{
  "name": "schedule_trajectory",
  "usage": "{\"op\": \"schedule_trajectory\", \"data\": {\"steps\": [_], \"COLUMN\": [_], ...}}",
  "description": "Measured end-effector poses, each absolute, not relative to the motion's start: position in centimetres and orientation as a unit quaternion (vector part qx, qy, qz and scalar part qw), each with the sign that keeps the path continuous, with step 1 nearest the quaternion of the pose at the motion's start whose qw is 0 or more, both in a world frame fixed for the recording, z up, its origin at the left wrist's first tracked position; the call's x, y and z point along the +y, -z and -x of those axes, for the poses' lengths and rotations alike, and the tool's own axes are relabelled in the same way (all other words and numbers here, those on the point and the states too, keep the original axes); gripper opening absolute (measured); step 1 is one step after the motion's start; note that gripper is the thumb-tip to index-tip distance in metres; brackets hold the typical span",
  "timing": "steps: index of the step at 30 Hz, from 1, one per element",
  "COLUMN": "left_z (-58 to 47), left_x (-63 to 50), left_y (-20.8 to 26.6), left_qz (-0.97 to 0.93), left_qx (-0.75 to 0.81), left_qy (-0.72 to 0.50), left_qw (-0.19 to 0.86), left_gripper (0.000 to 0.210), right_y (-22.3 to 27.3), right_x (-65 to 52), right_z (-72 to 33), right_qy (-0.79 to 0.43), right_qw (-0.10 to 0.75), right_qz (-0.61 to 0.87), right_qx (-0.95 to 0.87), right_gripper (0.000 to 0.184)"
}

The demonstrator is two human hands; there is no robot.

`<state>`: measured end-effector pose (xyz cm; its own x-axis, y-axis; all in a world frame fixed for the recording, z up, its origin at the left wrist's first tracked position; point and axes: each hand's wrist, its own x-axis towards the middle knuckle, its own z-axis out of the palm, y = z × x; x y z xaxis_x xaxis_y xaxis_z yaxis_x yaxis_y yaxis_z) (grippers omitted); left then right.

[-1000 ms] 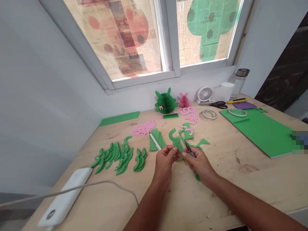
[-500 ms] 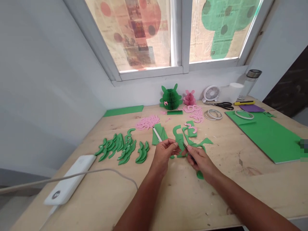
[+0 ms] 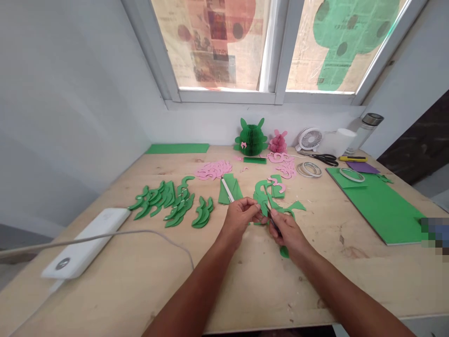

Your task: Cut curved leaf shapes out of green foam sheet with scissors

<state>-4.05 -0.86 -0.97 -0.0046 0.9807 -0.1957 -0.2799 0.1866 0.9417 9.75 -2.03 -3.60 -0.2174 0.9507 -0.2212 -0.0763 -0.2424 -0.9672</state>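
Note:
My left hand (image 3: 243,214) pinches a small piece of green paper (image 3: 258,202) near the middle of the table. Closed round a pair of scissors (image 3: 270,213), my right hand (image 3: 286,227) meets the paper from the right; most of the scissors is hidden by the fingers. Green offcuts (image 3: 293,206) and a curvy pink cut-out (image 3: 278,185) lie just beyond both hands. A white pen (image 3: 227,189) rests on folded green paper (image 3: 235,186) behind the left hand. Curved green cut-outs (image 3: 178,206) lie in overlapping groups to the left.
A white power bank (image 3: 87,241) with a cable (image 3: 140,231) lies at left. Pink cut-outs (image 3: 214,169), a green paper honeycomb figure (image 3: 251,139), a small fan (image 3: 309,139), black-handled scissors (image 3: 324,158) and tape rolls (image 3: 308,169) sit toward the back. A green sheet (image 3: 382,210) lies at right.
The camera view has shifted slightly. The green paper between my hands has turned a little, while both hands keep their grip close together.

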Motion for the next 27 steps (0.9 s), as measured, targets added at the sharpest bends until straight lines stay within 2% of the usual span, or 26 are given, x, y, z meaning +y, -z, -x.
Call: {"op": "schedule_trajectory", "data": {"steps": [27], "left_z": [4.04], "left_x": [-0.93], "left_y": [0.94], "left_qz": [-0.378], "left_qx": [0.487], "left_qy": [-0.523], "left_qw": [0.589], "left_gripper": [0.013], "right_y": [3.52], "right_x": [-2.01], "right_z": [-9.65], "right_qy": [-0.619], "right_qw": [0.4], "right_qz": [0.481], "right_qx": [-0.475], "right_gripper": [0.047]}}
